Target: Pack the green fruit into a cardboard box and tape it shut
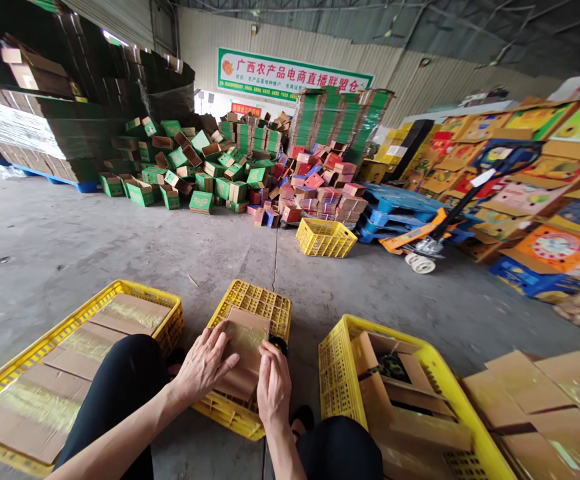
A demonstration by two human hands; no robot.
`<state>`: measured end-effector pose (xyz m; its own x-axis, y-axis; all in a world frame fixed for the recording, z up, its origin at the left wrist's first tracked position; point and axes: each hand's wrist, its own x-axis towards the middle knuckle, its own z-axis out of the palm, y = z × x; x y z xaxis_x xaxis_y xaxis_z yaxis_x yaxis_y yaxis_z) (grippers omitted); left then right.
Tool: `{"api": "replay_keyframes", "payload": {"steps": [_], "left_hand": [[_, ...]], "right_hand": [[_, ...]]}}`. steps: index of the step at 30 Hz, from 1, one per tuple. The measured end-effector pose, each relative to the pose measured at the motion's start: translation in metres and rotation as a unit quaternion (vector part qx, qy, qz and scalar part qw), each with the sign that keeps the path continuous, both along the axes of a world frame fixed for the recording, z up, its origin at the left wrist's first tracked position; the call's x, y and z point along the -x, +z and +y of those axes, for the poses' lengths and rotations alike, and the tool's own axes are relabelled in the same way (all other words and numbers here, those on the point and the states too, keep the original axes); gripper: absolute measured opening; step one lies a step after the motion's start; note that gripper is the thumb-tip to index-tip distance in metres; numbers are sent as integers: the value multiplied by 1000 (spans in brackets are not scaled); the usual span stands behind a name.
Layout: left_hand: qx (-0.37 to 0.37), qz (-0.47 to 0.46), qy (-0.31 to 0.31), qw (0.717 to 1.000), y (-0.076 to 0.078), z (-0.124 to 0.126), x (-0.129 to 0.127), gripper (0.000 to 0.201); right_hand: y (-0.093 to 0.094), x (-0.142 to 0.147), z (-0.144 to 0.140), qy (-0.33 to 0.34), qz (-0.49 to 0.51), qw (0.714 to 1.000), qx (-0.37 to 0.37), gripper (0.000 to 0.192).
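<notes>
At lower left, a yellow crate point(171, 325) holds taped cardboard boxes; at lower right, another crate point(339, 380) holds more cartons. A perforated yellow crate point(260, 299) sits between them at lower centre, bearing the box point(250, 357) being handled. This box is plain brown cardboard, with a glossy yellowish band of tape across its upper face. It lies flat, its long axis running from bottom to top of the frame, the far end leaning slightly right. The left hand point(204, 365) rests on its left side, fingers extended and loosely spread, clenching nothing. The right hand point(274, 383) bends its fingers at the right edge, beside a dark object point(279, 343); whether they grip anything, I cannot tell.
</notes>
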<state>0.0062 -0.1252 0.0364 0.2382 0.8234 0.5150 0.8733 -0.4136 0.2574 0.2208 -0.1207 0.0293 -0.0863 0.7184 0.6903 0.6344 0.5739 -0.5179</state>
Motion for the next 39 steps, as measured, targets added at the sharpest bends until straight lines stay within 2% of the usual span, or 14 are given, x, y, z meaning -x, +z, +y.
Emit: {"api": "replay_keyframes", "payload": {"steps": [6, 16, 22, 31, 39], "left_hand": [[-5, -22, -45, 999, 2, -11, 4, 38], [-13, -14, -36, 999, -6, -9, 8, 37], [-1, 4, -33, 999, 1, -2, 8, 45], [-21, 20, -4, 1000, 7, 11, -18, 44], [-8, 29, -37, 999, 15, 23, -37, 49]], "right_hand": [[-3, 1, -2, -4, -11, 1000, -4, 34], [-1, 3, -4, -7, -7, 1000, -4, 34], [-4, 4, 1, -8, -2, 1000, 3, 32], [-4, 5, 0, -18, -5, 1000, -1, 34], [-2, 5, -1, -19, 3, 1000, 0, 31]]}}
